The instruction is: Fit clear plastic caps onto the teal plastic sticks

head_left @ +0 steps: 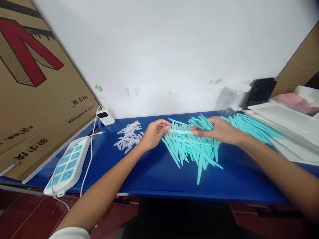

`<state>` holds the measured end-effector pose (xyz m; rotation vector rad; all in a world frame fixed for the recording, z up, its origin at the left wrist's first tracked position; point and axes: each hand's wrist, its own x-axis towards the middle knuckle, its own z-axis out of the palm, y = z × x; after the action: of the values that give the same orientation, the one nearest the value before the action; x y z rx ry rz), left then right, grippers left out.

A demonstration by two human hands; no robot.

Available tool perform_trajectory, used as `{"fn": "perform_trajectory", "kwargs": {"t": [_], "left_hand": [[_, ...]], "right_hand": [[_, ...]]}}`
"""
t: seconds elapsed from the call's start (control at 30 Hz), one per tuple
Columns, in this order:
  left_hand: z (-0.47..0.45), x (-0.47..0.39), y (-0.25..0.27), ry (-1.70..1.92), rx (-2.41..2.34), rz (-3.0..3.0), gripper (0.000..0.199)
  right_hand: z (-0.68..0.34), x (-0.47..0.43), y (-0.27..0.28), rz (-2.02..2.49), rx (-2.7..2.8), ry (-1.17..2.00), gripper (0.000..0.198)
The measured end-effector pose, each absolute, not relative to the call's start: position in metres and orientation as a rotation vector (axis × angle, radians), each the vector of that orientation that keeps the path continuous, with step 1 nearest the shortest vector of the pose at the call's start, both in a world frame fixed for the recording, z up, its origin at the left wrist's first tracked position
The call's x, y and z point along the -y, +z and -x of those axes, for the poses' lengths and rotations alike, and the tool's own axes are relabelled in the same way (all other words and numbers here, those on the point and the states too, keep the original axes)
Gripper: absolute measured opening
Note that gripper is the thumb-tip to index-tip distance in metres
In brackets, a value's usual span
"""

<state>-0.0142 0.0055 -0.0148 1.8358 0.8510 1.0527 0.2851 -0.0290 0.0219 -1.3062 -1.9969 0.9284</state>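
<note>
My right hand is closed around a bundle of slim turquoise plastic sticks. Between its thumb and finger it also pinches one more turquoise stick, held level and pointing left. The fingertips of my left hand are closed on the whitish far end of that same stick; whether this end is a separate cap, I cannot tell. Beneath both hands a loose pile of turquoise sticks spreads over the blue tabletop. Left of my left hand lies a heap of small translucent white pieces.
More turquoise sticks lie at the right, beside stacked white bags. A clear jar and a black device stand against the wall. At the left are a power strip, cables, a white box and a large carton.
</note>
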Motion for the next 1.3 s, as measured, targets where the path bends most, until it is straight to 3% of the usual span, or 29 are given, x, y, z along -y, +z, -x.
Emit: {"fn": "perform_trajectory", "kwargs": {"t": [0.4, 0.6, 0.8, 0.9, 1.03, 1.17, 1.3], "left_hand": [[-0.001, 0.009, -0.015, 1.12, -0.835, -1.696, 0.035], [0.004, -0.003, -0.02, 1.148, -0.967, -1.888, 0.029], [0.054, -0.026, 0.006, 1.053, -1.444, -2.543, 0.026], [0.101, -0.042, 0.027, 0.771, -1.742, -2.515, 0.027], [0.137, -0.051, 0.037, 0.324, -1.642, -2.357, 0.029], [0.132, -0.051, 0.029, 0.277, -1.507, -2.345, 0.035], [0.122, -0.053, 0.018, 0.135, -1.514, -2.376, 0.021]], "right_hand": [[-0.267, 0.033, 0.014, 1.211, 1.985, 0.95, 0.041], [-0.28, 0.021, 0.009, 1.368, 1.968, 0.606, 0.048], [-0.301, 0.013, 0.014, 1.603, 1.77, 0.41, 0.053], [-0.303, 0.013, 0.017, 1.589, 1.769, 0.446, 0.048], [-0.297, 0.016, 0.02, 1.437, 1.855, 0.596, 0.049], [-0.293, 0.017, 0.019, 1.431, 1.908, 0.702, 0.05], [-0.294, 0.015, 0.014, 1.422, 1.961, 0.728, 0.051]]}}
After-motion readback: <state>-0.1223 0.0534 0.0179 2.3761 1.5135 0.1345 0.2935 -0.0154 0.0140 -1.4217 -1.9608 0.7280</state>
